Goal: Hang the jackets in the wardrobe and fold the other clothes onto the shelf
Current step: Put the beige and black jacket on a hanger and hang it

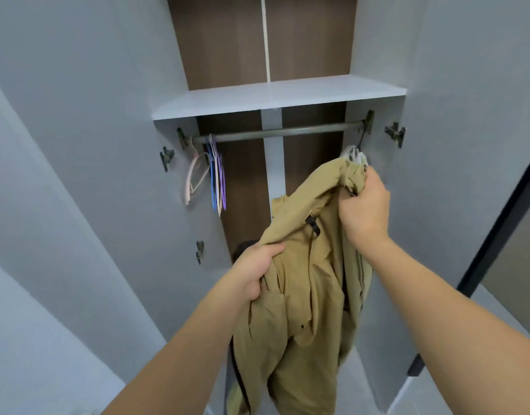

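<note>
A tan jacket [302, 295] hangs in front of the open wardrobe, held up by both hands. My right hand [367, 208] grips its collar high on the right, just below the rail [281, 131], where a pale hanger top [355, 155] shows with its dark hook on the rail. My left hand [254, 271] clutches a fold of the jacket's shoulder lower and to the left. The jacket's lower part drops out of view at the bottom. A white shelf [275, 98] sits right above the rail.
Several empty hangers, pink, blue and purple [212, 175], hang at the rail's left end. Both grey wardrobe doors [78, 145] stand open on either side. A dark item [242, 247] lies low inside the wardrobe behind my left hand. A dark-framed panel [503, 223] stands at right.
</note>
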The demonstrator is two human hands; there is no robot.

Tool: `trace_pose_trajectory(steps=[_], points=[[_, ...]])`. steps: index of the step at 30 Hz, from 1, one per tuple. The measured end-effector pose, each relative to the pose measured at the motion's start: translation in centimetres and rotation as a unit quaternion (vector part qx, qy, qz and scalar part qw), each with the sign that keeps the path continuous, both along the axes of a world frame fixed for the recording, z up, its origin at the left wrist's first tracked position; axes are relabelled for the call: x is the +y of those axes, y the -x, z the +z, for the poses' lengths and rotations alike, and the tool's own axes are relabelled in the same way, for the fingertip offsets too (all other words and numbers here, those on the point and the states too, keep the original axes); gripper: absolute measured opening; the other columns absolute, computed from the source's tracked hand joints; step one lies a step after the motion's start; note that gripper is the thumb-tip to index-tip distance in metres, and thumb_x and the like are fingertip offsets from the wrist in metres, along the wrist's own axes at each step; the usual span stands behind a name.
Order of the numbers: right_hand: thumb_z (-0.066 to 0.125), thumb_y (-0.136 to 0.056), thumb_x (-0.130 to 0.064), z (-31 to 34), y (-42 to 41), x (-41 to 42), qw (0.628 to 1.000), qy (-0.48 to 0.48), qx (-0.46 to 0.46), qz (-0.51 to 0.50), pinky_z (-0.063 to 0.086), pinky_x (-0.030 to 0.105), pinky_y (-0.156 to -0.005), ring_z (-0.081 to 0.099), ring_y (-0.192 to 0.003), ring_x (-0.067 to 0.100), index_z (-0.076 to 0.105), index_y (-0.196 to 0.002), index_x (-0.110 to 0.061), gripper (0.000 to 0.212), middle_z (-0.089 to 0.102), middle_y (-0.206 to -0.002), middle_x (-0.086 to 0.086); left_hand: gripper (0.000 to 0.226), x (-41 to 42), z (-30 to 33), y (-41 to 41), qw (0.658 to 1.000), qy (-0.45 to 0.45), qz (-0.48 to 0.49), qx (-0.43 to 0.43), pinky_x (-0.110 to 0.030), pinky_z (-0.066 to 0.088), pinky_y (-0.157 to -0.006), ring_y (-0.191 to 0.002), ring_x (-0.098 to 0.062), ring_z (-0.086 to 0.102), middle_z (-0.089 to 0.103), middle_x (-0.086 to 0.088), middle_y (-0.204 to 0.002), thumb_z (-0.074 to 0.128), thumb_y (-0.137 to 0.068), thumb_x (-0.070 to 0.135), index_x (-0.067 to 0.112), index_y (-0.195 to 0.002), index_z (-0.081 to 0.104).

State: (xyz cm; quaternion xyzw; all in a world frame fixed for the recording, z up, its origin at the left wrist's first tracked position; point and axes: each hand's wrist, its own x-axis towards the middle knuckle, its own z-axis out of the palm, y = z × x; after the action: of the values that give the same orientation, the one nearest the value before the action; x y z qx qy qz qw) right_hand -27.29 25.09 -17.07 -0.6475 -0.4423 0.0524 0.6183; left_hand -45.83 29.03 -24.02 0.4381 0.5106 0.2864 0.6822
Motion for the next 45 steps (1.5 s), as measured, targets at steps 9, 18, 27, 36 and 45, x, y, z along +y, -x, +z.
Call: trace_pose_trajectory(steps=[9,18,27,36,45], points=[[0.061,-0.092,-0.029,-1.5,-0.6,16.5,0.994,0.002,0.104,0.045,0.033,0.011,-0.058,0.051,-0.069,-0.007,0.053,-0.088,-0.031,0.008,0.056,-0.077,-0.017,0.052,13.2,1.4,0.8,0.974,0.001,-0.184,0.134,-0.033,0.057,-0.07,-0.098,-0.027,0.072,0.073,-0.009,-0.112,0.058,-0.074,0.006,0.024,-0.123,0.064],[0.057,-0.092,-0.021,-3.7,-1.5,30.3,0.984,0.076,0.15,0.061,0.042,0.024,-0.061,0.05,-0.058,0.004,0.045,-0.063,-0.03,0.032,0.051,-0.062,-0.01,0.02,37.1,0.9,2.6,0.759,-0.23,0.033,0.608,-0.036,0.056,-0.078,-0.082,-0.029,0.067,0.068,-0.013,-0.096,0.056,-0.088,0.029,0.011,-0.095,0.061],[0.057,-0.089,-0.02,-6.7,-3.3,36.1,0.985,0.149,0.068,0.044,0.033,0.026,-0.052,0.048,-0.057,0.01,0.047,-0.063,-0.027,0.029,0.052,-0.061,-0.007,0.029,48.9,-2.7,0.4,0.575,-0.278,-0.079,0.765,-0.037,0.044,-0.068,-0.11,-0.029,0.065,0.067,-0.008,-0.12,0.054,-0.094,0.016,0.014,-0.121,0.065],[0.056,-0.091,-0.022,-7.1,-4.0,38.6,0.982,0.175,0.031,0.066,0.036,0.026,-0.053,0.054,-0.062,0.012,0.05,-0.068,-0.027,0.024,0.057,-0.067,-0.005,0.029,50.0,-3.8,-0.6,0.648,-0.258,-0.017,0.716,-0.038,0.052,-0.078,-0.108,-0.03,0.066,0.068,-0.01,-0.117,0.049,-0.096,0.015,0.012,-0.12,0.065],[0.055,-0.09,-0.015,-7.4,-6.1,39.5,0.978,0.174,0.034,0.111,0.035,0.024,-0.054,0.051,-0.061,0.011,0.051,-0.07,-0.025,0.022,0.054,-0.067,-0.005,0.026,43.7,-1.5,-4.1,0.785,-0.346,0.163,0.487,-0.039,0.041,-0.065,-0.084,-0.036,0.063,0.066,-0.02,-0.099,0.045,-0.096,0.01,-0.001,-0.119,0.05]])
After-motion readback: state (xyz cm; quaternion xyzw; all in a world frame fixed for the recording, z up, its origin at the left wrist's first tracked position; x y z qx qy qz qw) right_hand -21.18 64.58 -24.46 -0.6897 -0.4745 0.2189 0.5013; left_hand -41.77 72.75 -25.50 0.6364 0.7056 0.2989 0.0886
